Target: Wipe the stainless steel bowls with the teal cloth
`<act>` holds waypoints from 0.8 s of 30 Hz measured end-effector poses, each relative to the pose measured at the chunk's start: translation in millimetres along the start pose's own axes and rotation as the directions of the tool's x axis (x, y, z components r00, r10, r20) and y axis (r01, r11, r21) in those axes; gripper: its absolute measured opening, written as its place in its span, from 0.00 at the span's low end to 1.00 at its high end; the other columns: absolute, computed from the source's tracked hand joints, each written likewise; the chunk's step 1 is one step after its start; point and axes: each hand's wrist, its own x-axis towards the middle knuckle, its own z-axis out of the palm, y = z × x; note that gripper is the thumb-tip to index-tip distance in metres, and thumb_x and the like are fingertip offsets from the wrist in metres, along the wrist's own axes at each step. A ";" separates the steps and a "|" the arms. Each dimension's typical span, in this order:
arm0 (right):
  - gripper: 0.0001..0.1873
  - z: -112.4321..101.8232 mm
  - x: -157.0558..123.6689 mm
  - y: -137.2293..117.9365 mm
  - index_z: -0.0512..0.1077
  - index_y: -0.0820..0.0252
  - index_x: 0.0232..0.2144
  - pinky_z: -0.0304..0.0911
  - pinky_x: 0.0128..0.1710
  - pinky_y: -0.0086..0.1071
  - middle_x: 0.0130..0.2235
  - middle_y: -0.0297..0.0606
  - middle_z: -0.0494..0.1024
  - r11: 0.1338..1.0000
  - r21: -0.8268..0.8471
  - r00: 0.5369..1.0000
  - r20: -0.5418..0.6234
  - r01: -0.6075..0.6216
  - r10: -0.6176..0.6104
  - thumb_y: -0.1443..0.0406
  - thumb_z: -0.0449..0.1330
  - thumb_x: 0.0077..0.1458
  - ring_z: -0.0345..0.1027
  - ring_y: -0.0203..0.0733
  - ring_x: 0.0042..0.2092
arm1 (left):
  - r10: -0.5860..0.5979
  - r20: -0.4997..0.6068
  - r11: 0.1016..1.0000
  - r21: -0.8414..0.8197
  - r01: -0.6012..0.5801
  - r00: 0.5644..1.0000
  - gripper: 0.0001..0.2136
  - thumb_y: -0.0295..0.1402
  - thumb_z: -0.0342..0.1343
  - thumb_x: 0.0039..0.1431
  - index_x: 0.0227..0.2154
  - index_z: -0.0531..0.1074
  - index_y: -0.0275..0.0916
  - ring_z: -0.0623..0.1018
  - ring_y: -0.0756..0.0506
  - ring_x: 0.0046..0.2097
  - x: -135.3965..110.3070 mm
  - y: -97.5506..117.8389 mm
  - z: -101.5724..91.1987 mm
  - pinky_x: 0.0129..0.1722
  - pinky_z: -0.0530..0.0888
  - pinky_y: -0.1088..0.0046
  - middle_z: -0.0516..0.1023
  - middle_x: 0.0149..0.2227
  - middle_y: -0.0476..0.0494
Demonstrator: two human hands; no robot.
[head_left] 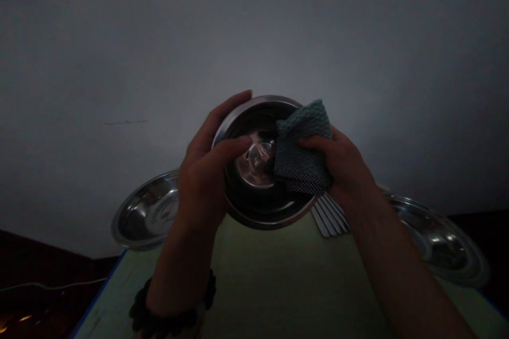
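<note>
Bowl (254, 179) of shiny metal is, in the head view, between my two hands, with its hollow turned towards me; it seems held up over the green bench (290, 275), before the pale wall (254, 21). My left hand (202, 175) holds its left side: the thumb lies inside, and the other fingers go around the outside of the rim. My right hand (345, 167) pinches the grey-green cloth (300, 156), thumb on top, and this cloth covers the right part of the bowl. Whether these fingers also grip the rim behind, I cannot tell. At the left is a wide basin (149, 214); at the right, a second basin (447, 243), partly hidden by my arm. Some flat metal strips (328, 217) lie between. I think slipping is the main danger: smooth metal may turn in my left fingers if I press the cloth too strongly at the right, and then the bowl could drop onto the strips. Also, if my right thumb loosens, the cloth may slide off.
</note>
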 end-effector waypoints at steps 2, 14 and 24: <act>0.13 0.6 -0.1 0.3 0.70 0.55 0.32 0.69 0.34 0.37 0.29 0.29 0.76 1.000 0.000 1.000 -0.005 -0.006 0.006 0.69 0.63 0.38 0.71 0.42 0.32 | 0.012 0.017 1.000 0.000 -0.012 1.000 0.23 0.23 0.55 0.48 0.49 0.71 0.44 0.79 0.45 0.26 0.5 -1.1 -1.5 0.21 0.77 0.72 0.79 0.29 0.51; 0.13 0.4 1.2 3.3 0.71 0.54 0.31 0.69 0.34 0.39 0.31 0.31 0.77 1.000 -0.005 1.000 -0.016 -0.023 0.023 0.68 0.64 0.38 0.70 0.43 0.33 | 0.019 0.024 0.998 0.056 -0.020 1.000 0.22 0.25 0.56 0.49 0.49 0.71 0.45 0.81 0.39 0.32 0.9 -3.2 -4.4 0.28 0.79 0.64 0.79 0.31 0.48; 0.13 1.5 1.6 4.7 0.70 0.55 0.31 0.69 0.35 0.39 0.30 0.31 0.76 0.999 0.040 0.999 -0.005 -0.033 0.033 0.69 0.63 0.38 0.71 0.42 0.33 | 0.013 0.005 0.995 0.101 -0.014 1.000 0.21 0.29 0.59 0.50 0.49 0.72 0.47 0.81 0.39 0.32 2.3 -5.0 -6.8 0.27 0.79 0.65 0.81 0.32 0.49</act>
